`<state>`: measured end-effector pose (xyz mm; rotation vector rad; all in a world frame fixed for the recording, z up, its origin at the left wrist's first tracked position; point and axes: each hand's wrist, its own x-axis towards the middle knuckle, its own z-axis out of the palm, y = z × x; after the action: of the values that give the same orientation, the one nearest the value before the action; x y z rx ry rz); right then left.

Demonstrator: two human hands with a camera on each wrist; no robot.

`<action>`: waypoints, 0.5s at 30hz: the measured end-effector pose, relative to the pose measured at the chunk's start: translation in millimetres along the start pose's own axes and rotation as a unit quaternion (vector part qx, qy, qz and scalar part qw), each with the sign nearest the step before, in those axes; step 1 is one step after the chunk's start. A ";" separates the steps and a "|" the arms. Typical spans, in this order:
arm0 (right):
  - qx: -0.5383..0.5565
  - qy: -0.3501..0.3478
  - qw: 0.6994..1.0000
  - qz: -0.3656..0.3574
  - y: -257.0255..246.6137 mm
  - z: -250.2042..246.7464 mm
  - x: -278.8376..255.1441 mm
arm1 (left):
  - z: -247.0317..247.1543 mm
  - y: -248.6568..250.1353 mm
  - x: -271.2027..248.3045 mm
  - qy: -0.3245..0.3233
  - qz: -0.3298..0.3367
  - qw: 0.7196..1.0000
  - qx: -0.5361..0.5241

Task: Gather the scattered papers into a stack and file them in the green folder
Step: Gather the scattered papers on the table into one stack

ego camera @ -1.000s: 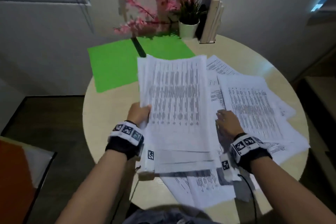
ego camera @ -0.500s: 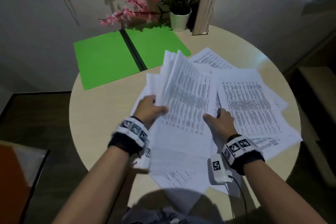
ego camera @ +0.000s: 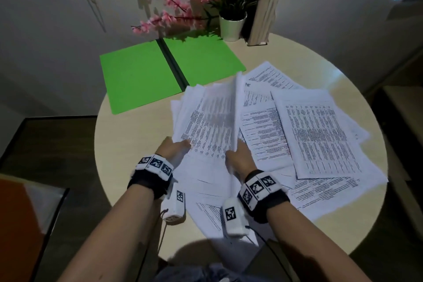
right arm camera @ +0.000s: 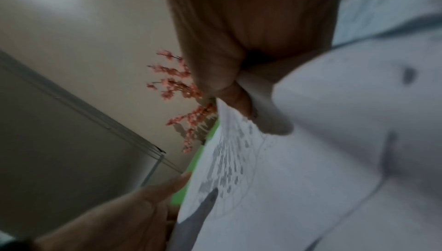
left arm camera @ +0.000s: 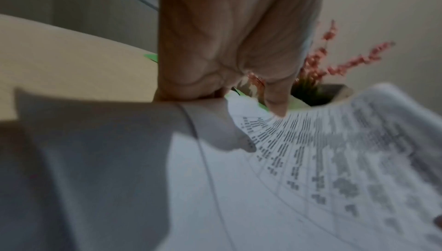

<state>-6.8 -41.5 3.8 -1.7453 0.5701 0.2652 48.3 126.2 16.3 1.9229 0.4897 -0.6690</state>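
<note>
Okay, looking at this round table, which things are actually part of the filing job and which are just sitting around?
Part of the job:
- bundle of printed white sheets, held by left hand and right hand
- loose printed white papers spread on the table
- open green card folder

Just lying about:
- white pot with green plant
- pink blossom branches
- pale upright books

Printed sheets (ego camera: 318, 135) on table: dense rows/cols of text showing, too small and blurred to read. One sheet (ego camera: 258, 89) near folder carrying a handwritten mark at top, approx. "4R", uncertain. Wrist bands (ego camera: 257, 186) and camera units (ego camera: 231, 213) bearing b/w square marker codes, no letters or nos. No brands or labels showing elsewhere.
</note>
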 end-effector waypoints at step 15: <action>0.080 0.057 0.923 -0.373 -123.4 -95.4 -83.8 | -66.1 86.7 -101.6 0.016 0.436 0.859 -0.267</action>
<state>-27.4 -93.7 171.7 -1.6977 -0.0238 -0.4112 38.2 145.4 163.7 1.3992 -0.1988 0.1026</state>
